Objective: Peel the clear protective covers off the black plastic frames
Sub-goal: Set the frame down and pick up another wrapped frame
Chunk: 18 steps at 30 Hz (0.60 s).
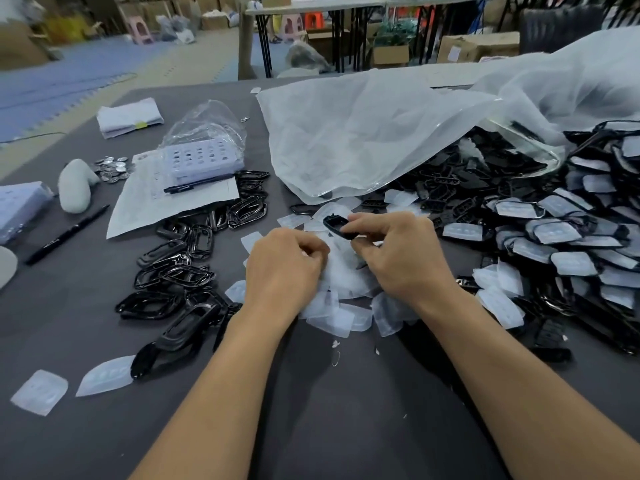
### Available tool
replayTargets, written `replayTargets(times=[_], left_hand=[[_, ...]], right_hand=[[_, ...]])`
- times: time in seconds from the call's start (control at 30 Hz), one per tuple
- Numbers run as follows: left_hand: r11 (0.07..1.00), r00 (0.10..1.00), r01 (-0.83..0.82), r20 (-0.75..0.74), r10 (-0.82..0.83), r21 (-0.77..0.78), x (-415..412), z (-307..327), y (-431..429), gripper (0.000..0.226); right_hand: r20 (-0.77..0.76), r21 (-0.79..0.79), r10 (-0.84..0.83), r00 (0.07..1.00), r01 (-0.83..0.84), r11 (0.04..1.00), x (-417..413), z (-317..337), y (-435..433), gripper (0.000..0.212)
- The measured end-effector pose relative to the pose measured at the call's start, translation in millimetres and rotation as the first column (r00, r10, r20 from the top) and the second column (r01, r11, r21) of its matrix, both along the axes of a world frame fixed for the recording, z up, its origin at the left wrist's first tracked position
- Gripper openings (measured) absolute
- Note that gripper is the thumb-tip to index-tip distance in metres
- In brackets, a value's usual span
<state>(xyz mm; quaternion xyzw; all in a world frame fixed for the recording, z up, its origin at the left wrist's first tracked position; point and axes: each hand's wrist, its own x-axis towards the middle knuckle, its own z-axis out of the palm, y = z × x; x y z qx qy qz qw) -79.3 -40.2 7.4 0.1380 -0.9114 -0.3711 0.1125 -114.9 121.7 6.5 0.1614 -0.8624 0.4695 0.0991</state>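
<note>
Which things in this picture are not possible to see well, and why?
- Head view: whether the left hand holds anything; its curled fingers hide it.
- Near end of the black frame: covered by the right hand.
- Print on the paper sheet: too small.
- The pile of covered frames: cut off by the right edge.

Taking the hands as the middle of the tabletop (pixel 69 323): the right hand (pixel 401 258) holds a frame (pixel 334 225), with the left hand (pixel 284 268) just beside it at 9 o'clock. Both are above a heap of peeled covers (pixel 343 306). Bare frames (pixel 180 271) lie piled at 8 to 9 o'clock, and covered frames (pixel 571 237) at 3 o'clock. A large bag (pixel 363 133) at 12 to 2 o'clock partly overlies that pile. At 10 o'clock a paper sheet (pixel 173 209) carries a box (pixel 204 161) and a pen (pixel 194 185). A marker (pixel 65 233) lies farther out at 9.
</note>
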Motion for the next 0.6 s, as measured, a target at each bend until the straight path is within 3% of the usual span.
replayTargets(times=[0.17, 0.23, 0.3, 0.4, 0.5, 0.6], left_hand=[[0.946, 0.964, -0.142, -0.175, 0.199, 0.293, 1, 3, -7, 0.022], [0.831, 0.940, -0.108, -0.217, 0.265, 0.545, -1, 7, -10, 0.023], [0.654, 0.954, -0.019, -0.181, 0.238, 0.756, -2, 12, -8, 0.022], [0.510, 0.981, 0.090, -0.165, 0.103, 0.855, -5, 12, -3, 0.022], [0.523, 0.972, 0.177, -0.231, 0.039, 0.833, -4, 10, 2, 0.024], [0.666, 0.962, 0.139, -0.259, 0.084, 0.733, -5, 8, 2, 0.025]], right_hand=[[0.073, 0.053, 0.076, 0.994, -0.080, 0.995, 6, 1, -3, 0.034], [0.035, -0.032, 0.030, 0.999, -0.029, 0.999, 8, 4, -5, 0.028], [0.061, -0.165, 0.005, 0.998, 0.005, 0.986, 10, 8, -9, 0.020], [0.236, -0.410, 0.177, 0.956, -0.067, 0.909, 15, 11, -17, 0.013], [0.273, -0.468, 0.241, 0.931, -0.090, 0.879, 15, 8, -19, 0.010], [0.280, -0.511, 0.203, 0.938, -0.033, 0.859, 10, 7, -15, 0.013]])
